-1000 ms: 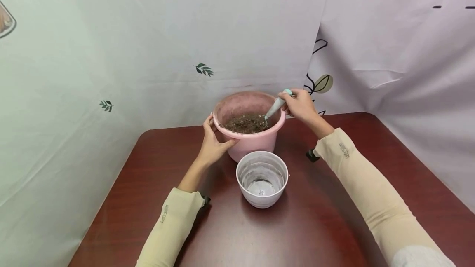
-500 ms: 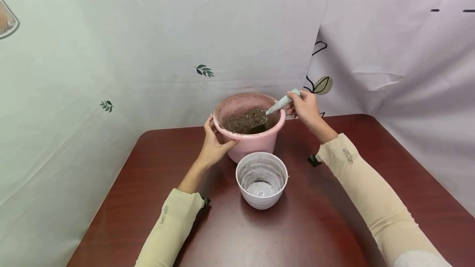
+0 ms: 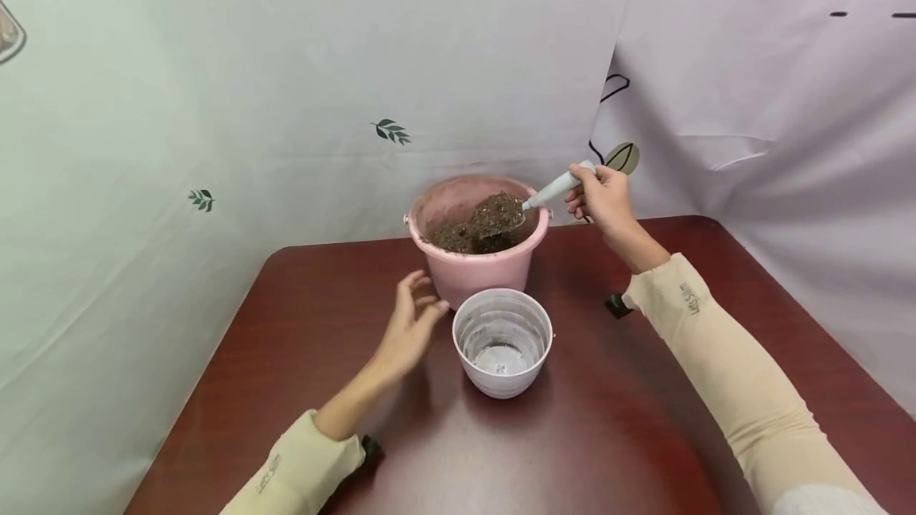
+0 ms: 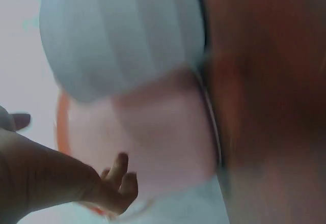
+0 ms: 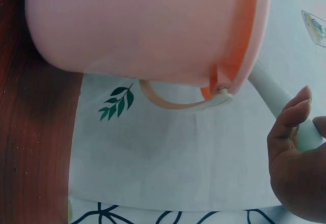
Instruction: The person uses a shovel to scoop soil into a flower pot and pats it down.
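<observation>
My right hand (image 3: 604, 201) grips the pale handle of a hand trowel (image 3: 551, 191) near its end. Dark soil (image 3: 497, 215) is heaped on the trowel's blade, which it hides, over the mouth of a pink bucket (image 3: 479, 272) with more soil inside. In the right wrist view, the trowel handle (image 5: 272, 91) slants out past the bucket rim. My left hand (image 3: 404, 332) holds nothing; its fingers are loosely bent, close to the bucket's lower left side. A white ribbed pot (image 3: 502, 385), bare inside apart from some residue, stands upright in front of the bucket.
Everything stands on a dark red-brown table (image 3: 322, 324). A pale printed cloth (image 3: 300, 141) hangs behind the bucket and along both sides. The bucket's bail handle (image 5: 173, 103) hangs down at its back.
The trowel has risen out of the soil with a heap on it, as my right hand moved up and right. My left hand has let go of the bucket rim and moved down toward me.
</observation>
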`<state>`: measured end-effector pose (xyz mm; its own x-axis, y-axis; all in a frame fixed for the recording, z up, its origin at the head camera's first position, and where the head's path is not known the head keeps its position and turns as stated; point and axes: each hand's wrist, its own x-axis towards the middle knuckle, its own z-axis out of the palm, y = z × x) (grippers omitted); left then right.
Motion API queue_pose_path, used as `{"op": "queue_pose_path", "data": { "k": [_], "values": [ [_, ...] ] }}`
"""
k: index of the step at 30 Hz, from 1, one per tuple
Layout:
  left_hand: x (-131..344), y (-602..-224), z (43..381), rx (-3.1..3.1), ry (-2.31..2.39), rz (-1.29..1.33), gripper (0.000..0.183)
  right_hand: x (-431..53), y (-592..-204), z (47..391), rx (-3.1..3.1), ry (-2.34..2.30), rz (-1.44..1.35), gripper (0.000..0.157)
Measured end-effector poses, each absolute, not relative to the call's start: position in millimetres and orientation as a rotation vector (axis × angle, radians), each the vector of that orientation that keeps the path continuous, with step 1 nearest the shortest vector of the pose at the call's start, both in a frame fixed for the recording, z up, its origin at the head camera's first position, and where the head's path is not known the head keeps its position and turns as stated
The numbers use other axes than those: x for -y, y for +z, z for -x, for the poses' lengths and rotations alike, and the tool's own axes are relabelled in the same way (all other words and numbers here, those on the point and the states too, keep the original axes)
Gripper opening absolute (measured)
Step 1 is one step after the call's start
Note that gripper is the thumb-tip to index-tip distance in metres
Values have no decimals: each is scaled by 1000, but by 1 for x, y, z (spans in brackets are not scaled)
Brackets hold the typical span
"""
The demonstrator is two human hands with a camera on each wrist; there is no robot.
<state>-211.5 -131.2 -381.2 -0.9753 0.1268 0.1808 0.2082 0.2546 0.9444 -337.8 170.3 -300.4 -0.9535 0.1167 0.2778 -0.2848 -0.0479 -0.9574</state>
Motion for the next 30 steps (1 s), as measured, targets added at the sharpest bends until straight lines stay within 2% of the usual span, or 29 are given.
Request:
{"op": "queue_pose_path", "data": {
  "k": [4, 7, 10, 20, 30],
  "values": [
    [120, -389, 188, 2644, -1635, 543, 87, -171, -293, 334, 1899, 2120, -184, 25],
    [115, -393, 180, 2725, -1478, 589, 104, -170, -285, 330, 1867, 2159, -192, 23],
    [113, -395, 178, 2729, -1421, 635, 111, -169, -275, 323, 1827, 2205, -199, 21],
    [113, -396, 176, 2719, -1306, 656, 115, -180, -256, 283, 1676, 2458, -209, 18],
    [111, -398, 175, 2734, -1304, 603, 111, -193, -269, 241, 1772, 2533, -267, 22]
  ]
}}
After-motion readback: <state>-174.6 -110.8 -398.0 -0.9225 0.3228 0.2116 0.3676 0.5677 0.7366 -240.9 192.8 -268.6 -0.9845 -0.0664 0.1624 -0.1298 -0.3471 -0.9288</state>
